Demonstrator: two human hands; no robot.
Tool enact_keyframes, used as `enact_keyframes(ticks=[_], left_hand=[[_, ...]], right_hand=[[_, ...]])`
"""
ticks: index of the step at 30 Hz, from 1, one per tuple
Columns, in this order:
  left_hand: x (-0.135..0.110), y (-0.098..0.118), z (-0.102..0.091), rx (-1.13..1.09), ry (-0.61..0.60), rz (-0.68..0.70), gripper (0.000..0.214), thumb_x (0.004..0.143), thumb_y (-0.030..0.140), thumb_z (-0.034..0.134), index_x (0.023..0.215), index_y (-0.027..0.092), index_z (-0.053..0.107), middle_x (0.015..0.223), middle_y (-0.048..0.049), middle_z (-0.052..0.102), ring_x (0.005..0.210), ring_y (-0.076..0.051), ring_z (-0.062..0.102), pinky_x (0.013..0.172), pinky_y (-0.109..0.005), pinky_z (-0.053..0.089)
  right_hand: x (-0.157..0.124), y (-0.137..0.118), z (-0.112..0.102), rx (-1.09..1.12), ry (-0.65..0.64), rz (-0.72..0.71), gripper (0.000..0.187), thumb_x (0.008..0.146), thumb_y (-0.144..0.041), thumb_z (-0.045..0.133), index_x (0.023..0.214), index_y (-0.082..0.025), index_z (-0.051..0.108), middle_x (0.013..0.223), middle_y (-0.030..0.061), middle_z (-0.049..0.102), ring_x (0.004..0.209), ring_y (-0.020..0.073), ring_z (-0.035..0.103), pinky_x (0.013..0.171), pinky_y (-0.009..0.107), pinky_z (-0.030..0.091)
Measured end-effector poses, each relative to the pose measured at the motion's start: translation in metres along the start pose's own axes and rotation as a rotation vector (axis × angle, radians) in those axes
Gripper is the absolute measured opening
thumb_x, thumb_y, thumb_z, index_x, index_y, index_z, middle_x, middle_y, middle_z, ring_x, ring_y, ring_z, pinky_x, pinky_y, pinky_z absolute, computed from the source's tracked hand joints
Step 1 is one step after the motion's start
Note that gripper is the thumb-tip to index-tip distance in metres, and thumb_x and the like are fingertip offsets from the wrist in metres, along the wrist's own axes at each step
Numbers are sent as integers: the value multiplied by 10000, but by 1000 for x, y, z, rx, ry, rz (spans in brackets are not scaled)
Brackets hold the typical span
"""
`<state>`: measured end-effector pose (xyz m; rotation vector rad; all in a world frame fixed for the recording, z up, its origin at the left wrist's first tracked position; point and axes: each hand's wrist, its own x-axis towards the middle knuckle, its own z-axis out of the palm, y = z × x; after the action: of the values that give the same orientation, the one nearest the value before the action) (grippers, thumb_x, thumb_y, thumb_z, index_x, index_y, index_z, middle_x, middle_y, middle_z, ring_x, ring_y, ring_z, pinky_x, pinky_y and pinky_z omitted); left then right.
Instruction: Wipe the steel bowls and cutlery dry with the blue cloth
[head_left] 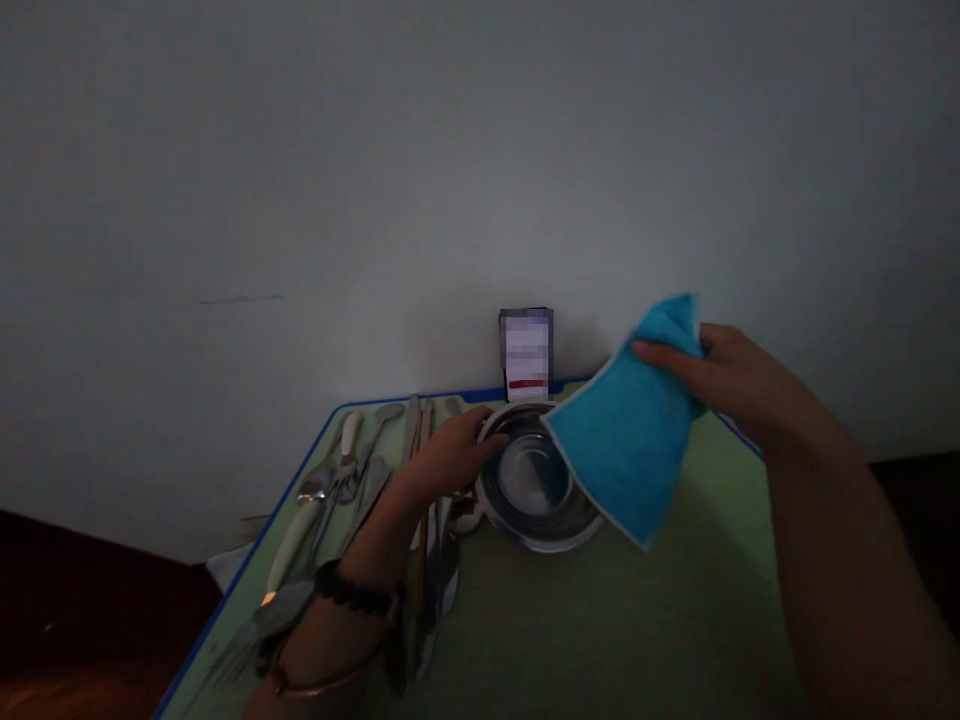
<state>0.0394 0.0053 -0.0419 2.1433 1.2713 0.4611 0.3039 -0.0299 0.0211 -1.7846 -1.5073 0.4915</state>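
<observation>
My right hand [731, 378] pinches the top corner of a blue cloth [628, 440], which hangs over the right side of a steel bowl [529, 490]. The bowl stands on a light green table [600, 620] near the wall. My left hand [450, 455] rests at the bowl's left rim, its fingers curled against it. A dark bead bracelet and a thin bangle sit on my left wrist.
Several spoons, knives and other cutlery [341, 500] lie in rows on the table's left part, under and beside my left forearm. A small card or box [526, 352] stands against the white wall behind the bowl. The table has a blue edge [247, 560].
</observation>
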Motion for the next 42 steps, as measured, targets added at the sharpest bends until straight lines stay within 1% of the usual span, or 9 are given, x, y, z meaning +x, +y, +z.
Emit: enact_keyframes(ticks=[7, 10, 13, 18, 23, 30, 34, 38, 42], left_hand=[[6, -3, 17, 4, 40, 21, 430, 823, 402, 449, 1167, 153, 516, 1176, -136, 592, 1082, -264, 546, 927, -391, 395], [-5, 15, 5, 46, 152, 57, 479, 866, 429, 366, 1198, 111, 500, 1257, -174, 521, 1204, -296, 430, 1021, -457, 271], [-22, 41, -13, -163, 59, 201, 460, 928, 394, 192, 1222, 208, 493, 1311, -63, 499, 1229, -199, 417, 1029, -345, 303], [-32, 53, -23, -179, 19, 178, 536, 780, 439, 560, 1257, 222, 447, 1318, -76, 485, 1192, -248, 448, 1007, -385, 340], [-26, 38, -27, -498, -129, 116, 339, 753, 351, 611, 1045, 181, 583, 1045, -68, 644, 954, -228, 597, 844, -367, 473], [-32, 29, -53, -934, 252, -137, 228, 673, 317, 661, 847, 196, 576, 641, 31, 608, 547, -115, 563, 559, -255, 485], [-27, 21, -55, -1017, 205, -287, 321, 742, 499, 521, 822, 198, 600, 575, -16, 629, 571, -188, 615, 526, -303, 500], [-17, 7, -51, -1090, 141, -205, 591, 762, 653, 347, 948, 157, 609, 706, -95, 688, 768, -265, 661, 625, -359, 528], [-13, 2, -43, -1140, 72, -78, 465, 770, 493, 511, 1080, 150, 571, 900, -100, 698, 903, -255, 643, 739, -347, 529]], right_hand=[[-6, -13, 11, 94, -162, -127, 414, 733, -588, 514, 695, -184, 595, 661, 27, 626, 567, 162, 578, 510, 285, 461], [-10, -22, 21, 36, -261, -193, 422, 741, -595, 505, 710, -189, 615, 682, 34, 647, 580, 169, 589, 495, 272, 447], [-15, -31, 30, 67, -295, -215, 411, 740, -592, 518, 765, -196, 624, 724, 36, 663, 620, 177, 605, 508, 268, 458], [-24, -41, 40, 441, -365, -117, 442, 750, -606, 499, 890, -198, 597, 827, 51, 672, 714, 198, 629, 573, 300, 515], [-28, -42, 38, 788, -498, -106, 389, 767, -470, 566, 1059, -214, 559, 956, 50, 668, 825, 203, 647, 695, 347, 543], [-18, -25, 34, 649, -768, -118, 482, 658, -244, 717, 1109, -202, 552, 1074, 56, 658, 936, 207, 635, 818, 384, 525], [-13, -21, 38, 687, -692, -2, 435, 737, -293, 648, 1145, -208, 523, 1116, 76, 642, 963, 223, 631, 814, 402, 535], [-10, -20, 41, 748, -534, 62, 403, 738, -330, 646, 1110, -217, 538, 1105, 83, 650, 934, 244, 643, 795, 410, 547], [-7, -20, 41, 820, -428, 89, 385, 740, -368, 635, 1074, -197, 551, 1067, 102, 664, 883, 266, 656, 754, 426, 556]])
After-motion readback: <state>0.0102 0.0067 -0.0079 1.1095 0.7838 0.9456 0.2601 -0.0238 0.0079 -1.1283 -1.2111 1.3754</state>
